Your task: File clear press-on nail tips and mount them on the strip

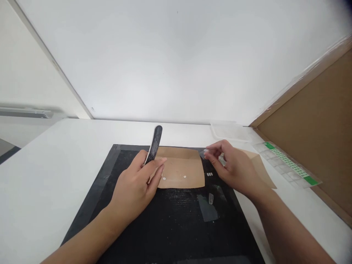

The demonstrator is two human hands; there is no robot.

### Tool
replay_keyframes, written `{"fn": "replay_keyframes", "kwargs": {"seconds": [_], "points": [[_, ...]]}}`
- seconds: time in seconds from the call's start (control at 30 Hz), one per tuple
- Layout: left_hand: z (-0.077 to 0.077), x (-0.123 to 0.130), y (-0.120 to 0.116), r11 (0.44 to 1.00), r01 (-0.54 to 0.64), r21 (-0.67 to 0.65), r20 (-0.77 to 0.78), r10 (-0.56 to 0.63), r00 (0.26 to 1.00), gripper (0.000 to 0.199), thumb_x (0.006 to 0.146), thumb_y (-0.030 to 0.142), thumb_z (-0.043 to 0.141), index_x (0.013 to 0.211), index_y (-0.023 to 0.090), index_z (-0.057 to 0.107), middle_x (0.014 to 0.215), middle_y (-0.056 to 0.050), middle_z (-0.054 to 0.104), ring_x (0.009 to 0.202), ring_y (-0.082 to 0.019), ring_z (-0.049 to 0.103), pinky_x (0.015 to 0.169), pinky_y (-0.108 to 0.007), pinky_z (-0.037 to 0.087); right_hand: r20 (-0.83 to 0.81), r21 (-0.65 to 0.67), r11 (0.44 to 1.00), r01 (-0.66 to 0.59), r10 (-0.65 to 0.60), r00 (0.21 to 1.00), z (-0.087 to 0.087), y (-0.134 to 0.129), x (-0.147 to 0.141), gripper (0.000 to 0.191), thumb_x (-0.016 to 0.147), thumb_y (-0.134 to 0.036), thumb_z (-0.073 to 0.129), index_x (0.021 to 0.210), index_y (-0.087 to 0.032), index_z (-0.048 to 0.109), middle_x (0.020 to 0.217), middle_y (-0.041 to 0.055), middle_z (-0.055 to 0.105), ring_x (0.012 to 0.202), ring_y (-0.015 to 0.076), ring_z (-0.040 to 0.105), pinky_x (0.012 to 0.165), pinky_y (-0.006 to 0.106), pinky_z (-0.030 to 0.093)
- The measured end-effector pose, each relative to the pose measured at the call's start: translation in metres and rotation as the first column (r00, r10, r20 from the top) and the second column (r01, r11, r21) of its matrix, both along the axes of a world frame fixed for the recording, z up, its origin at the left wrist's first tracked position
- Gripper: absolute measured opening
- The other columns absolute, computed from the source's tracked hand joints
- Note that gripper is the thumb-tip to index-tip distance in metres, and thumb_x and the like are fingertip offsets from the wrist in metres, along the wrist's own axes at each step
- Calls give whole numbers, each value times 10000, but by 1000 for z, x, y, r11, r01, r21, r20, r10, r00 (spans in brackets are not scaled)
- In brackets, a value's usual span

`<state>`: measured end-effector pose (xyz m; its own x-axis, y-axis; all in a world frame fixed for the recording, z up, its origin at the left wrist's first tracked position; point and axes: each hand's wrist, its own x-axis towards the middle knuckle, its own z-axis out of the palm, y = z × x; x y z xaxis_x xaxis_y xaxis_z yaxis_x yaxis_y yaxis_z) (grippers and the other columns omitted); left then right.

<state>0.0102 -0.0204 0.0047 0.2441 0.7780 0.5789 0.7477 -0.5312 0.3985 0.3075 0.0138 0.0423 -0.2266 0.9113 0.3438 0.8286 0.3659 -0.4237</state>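
A dark nail file with a pale edge point(154, 144) stands tilted in my left hand point(137, 183), whose fingers are closed round its lower end. Beneath and beside that hand lies a brown paper sheet point(183, 165) with a few small white pieces point(184, 176) on it. My right hand point(233, 167) is just right of the sheet, its thumb and index finger pinched at a small whitish thing too small to name. Close by on the black mat point(176, 227) are several small white ovals point(209, 174) and a small clear piece point(211, 198).
Another brown paper point(261, 168) lies partly behind my right hand. Farther right is a clear compartment case with green labels point(291, 165). A clear tray point(229, 132) sits near the back wall. A cardboard panel point(316, 121) borders the right side.
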Motion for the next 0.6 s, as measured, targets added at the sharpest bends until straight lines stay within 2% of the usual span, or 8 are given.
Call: {"fn": "replay_keyframes", "kwargs": {"seconds": [0.13, 0.2, 0.3, 0.37, 0.47, 0.53, 0.6], "points": [[5, 2, -2, 997, 6, -83, 40, -2, 999, 256, 1070, 223, 492, 1235, 211, 688, 1015, -61, 651, 797, -161, 625, 703, -273, 520, 39, -49, 998, 43, -41, 998, 5, 6, 29, 240, 1021, -468, 600, 1060, -249, 689, 939, 44, 773, 683, 185, 649, 597, 310, 449], [7, 2, -3, 994, 16, -112, 60, -10, 998, 262, 1074, 217, 466, 1230, 211, 676, 1079, -72, 673, 890, -188, 653, 734, -289, 531, 49, -79, 996, 52, -48, 998, 7, 7, 38, 248, 1019, -480, 602, 1078, -262, 707, 991, 44, 784, 684, 182, 649, 575, 304, 437], [8, 1, -4, 991, 8, -133, 76, 3, 997, 284, 1074, 218, 446, 1268, 226, 653, 1009, -52, 638, 796, -170, 634, 653, -278, 508, 59, -168, 985, -43, 53, 997, 11, 6, 42, 231, 1046, -436, 560, 1078, -266, 713, 1022, 48, 789, 770, 202, 684, 621, 312, 465], [7, 0, -5, 991, 0, -135, 82, 11, 997, 324, 1072, 206, 435, 1334, 256, 619, 860, -2, 580, 684, -150, 583, 632, -278, 499, 50, -207, 972, -114, 127, 991, 12, 4, 41, 219, 1059, -402, 537, 1062, -266, 709, 1024, 44, 789, 838, 215, 702, 689, 324, 495], [5, 1, -6, 996, 2, -87, 107, 8, 994, 392, 1068, 184, 433, 1423, 308, 542, 709, 61, 516, 586, -134, 524, 767, -337, 556, 54, -214, 968, -134, 149, 987, 13, 3, 38, 212, 1064, -378, 521, 1048, -274, 705, 1047, 31, 791, 889, 219, 715, 742, 329, 514], [3, 1, -7, 997, -15, -71, 136, 24, 990, 414, 1065, 194, 449, 1461, 308, 485, 802, 42, 613, 641, -144, 581, 839, -379, 569, 63, -213, 969, -122, 138, 988, 14, 2, 37, 220, 1067, -375, 508, 1061, -278, 705, 1056, 32, 792, 912, 226, 721, 748, 330, 517], [1, 1, -8, 995, -39, -95, 170, 55, 984, 448, 1063, 222, 472, 1502, 288, 418, 1002, -20, 679, 793, -183, 661, 830, -387, 572, 51, -223, 966, -126, 141, 989, 15, 2, 37, 225, 1069, -375, 505, 1089, -279, 707, 1063, 38, 793, 935, 234, 726, 770, 339, 525]]}}
